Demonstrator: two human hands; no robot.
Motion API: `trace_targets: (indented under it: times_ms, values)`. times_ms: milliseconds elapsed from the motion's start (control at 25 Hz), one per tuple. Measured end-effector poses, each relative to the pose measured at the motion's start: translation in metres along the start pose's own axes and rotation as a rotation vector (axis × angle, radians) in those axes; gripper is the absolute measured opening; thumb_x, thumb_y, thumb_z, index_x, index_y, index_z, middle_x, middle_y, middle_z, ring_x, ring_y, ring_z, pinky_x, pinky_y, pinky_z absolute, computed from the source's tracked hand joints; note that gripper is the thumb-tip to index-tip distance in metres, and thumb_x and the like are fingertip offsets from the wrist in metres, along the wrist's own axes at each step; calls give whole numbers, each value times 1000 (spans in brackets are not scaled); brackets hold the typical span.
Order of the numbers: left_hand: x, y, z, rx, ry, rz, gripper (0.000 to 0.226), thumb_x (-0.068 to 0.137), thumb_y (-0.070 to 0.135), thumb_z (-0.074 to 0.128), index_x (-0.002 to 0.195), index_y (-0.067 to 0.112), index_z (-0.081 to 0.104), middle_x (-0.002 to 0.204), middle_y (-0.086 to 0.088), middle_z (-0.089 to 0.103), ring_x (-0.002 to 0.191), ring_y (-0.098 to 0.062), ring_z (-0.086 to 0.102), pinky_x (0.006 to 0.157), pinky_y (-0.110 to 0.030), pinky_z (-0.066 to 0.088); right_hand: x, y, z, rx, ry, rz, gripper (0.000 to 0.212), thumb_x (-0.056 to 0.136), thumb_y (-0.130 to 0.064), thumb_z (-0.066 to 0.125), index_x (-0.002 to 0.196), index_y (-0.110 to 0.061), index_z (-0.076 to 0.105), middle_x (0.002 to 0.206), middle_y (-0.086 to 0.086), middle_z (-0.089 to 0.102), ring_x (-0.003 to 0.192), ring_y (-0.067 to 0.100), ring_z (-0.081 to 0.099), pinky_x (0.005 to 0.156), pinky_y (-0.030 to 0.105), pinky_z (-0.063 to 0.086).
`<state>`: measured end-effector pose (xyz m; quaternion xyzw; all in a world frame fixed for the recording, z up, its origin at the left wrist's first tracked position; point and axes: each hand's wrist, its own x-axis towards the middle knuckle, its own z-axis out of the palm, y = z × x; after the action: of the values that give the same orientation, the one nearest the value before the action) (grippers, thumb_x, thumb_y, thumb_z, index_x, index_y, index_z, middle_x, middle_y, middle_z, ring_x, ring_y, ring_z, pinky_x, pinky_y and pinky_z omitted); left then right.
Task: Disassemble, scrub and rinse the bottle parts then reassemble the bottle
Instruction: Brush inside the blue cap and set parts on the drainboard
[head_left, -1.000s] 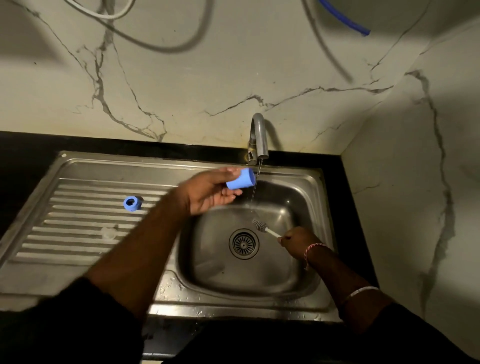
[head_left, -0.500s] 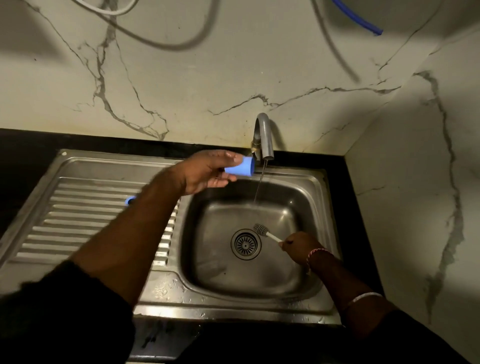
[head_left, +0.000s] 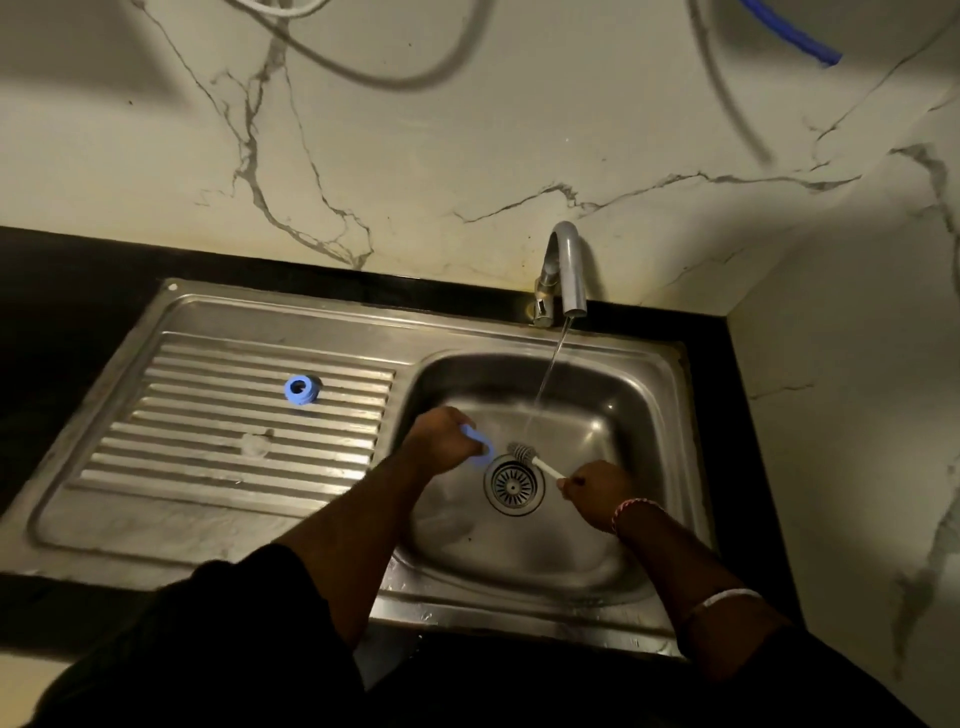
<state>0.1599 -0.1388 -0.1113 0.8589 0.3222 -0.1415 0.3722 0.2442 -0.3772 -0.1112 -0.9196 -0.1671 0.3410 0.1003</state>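
Blue bottle cap (head_left: 477, 448) held low in the basin, ready for the brush.

Steel all round: the left hand (head_left: 441, 435) had its fingers curled about the cap just beside the drain (head_left: 513, 485), its open end seemingly turned towards the small brush (head_left: 521, 452), whose white handle the right hand (head_left: 597, 491) pinched. The bristles sat close to the cap but apart from it, at the foot of the thin stream from the tap (head_left: 566, 275). To scrub well, I judged the brush should enter the cap squarely and twist under that water, the cap gripped firmly since wet plastic slips. A blue ring (head_left: 300, 389) lay on the ribbed drainboard (head_left: 208, 467), well apart, with a clear piece (head_left: 254, 444) nearer, too faint to identify. Marble-veined wall (head_left: 415, 130) behind, dark counter (head_left: 78, 270) around, dim light.
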Motion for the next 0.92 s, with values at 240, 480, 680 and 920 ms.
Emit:
trace_targets:
  times_ms: [240, 480, 680, 920]
  values:
    - [-23, -34, -54, -59, 189, 47, 44, 76, 27, 86, 117, 19, 72, 109, 1, 69, 103, -16, 66, 82, -22, 43, 5, -68, -5, 103, 80, -144, 36, 97, -44, 58, 78, -16, 69, 73, 0, 64, 75, 19, 62, 53, 21, 34]
    - [-53, -89, -101, -52, 316, -51, 51, 76, 29, 77, 127, 28, 70, 116, 0, 72, 108, -20, 67, 81, -21, 44, 10, -154, 13, 64, 56, -342, 39, 97, -42, 58, 81, -11, 73, 82, 9, 72, 82, 27, 66, 69, 30, 46]
    - [-60, -120, -120, 93, 382, -114, 47, 85, 34, 70, 132, 35, 63, 131, -3, 63, 119, -27, 62, 95, -36, 51, 11, -205, 36, 2, 44, -399, 40, 99, -42, 56, 75, -12, 67, 87, 12, 72, 87, 30, 65, 68, 26, 36]
    - [-44, -138, -127, 229, 377, -125, 41, 90, 33, 64, 131, 32, 62, 130, -5, 64, 119, -28, 60, 94, -39, 48, 20, -235, 51, 87, 32, -358, 41, 99, -40, 57, 96, -1, 71, 82, 15, 64, 78, 25, 56, 70, 28, 38]
